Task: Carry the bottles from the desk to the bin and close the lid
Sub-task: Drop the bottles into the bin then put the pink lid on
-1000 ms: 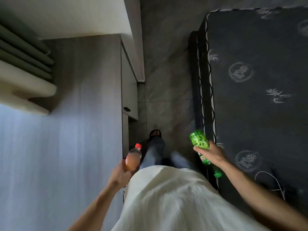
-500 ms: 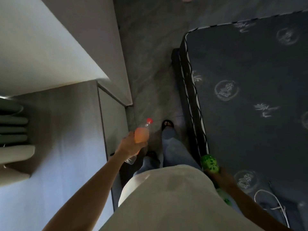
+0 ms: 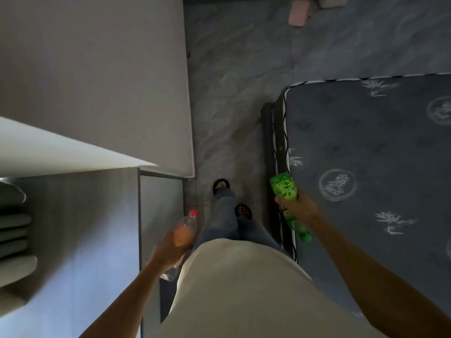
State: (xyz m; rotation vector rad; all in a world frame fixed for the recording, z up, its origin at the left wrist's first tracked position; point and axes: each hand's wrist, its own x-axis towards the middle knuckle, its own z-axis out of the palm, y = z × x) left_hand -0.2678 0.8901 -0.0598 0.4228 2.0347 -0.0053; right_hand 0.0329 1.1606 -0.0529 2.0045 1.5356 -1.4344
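My left hand (image 3: 166,250) grips a clear bottle with orange drink and a red cap (image 3: 186,230), cap pointing forward, low beside my left leg. My right hand (image 3: 299,206) is closed around the middle of a green bottle (image 3: 284,187), held with its green cap pointing back toward me and its base forward, over the mattress edge. No bin is in view.
A grey desk and cabinet (image 3: 73,240) run along my left, with a white wall unit (image 3: 97,81) above. A dark patterned mattress (image 3: 378,167) lies on my right. Between them a narrow strip of grey floor (image 3: 231,93) leads forward; a pink object (image 3: 299,13) lies far ahead.
I have walked forward along the gap; the mattress end is now in sight. My right hand swung forward and up with the green bottle, my left dropped back beside my leg.
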